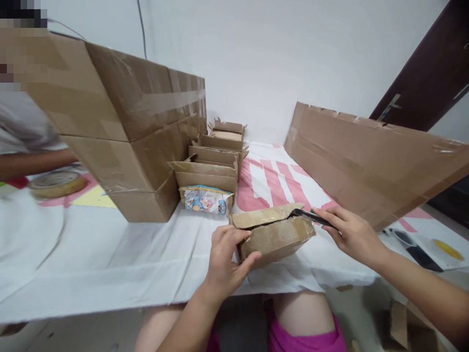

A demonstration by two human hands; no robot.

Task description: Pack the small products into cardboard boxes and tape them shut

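In front of me on the cloth-covered table sits a small cardboard box [278, 239], its taped top split along the middle seam. My left hand [229, 259] grips the box's left end, thumb on the near side and fingers over the top. A dark-bladed box cutter [315, 216] is held in my right hand [350, 232], its tip at the right end of the seam. Just beyond the box, to the left, a printed plastic packet [205, 200] leans against the first of several opened cardboard boxes [216, 156] standing in a row.
Stacked taped cartons [146, 122] form a wall on the left. Behind them, a person's arm [36, 164] shows near a tape roll [58, 183]. A large cardboard panel [366, 156] stands on the right. Cardboard scraps [399, 322] lie on the floor at lower right.
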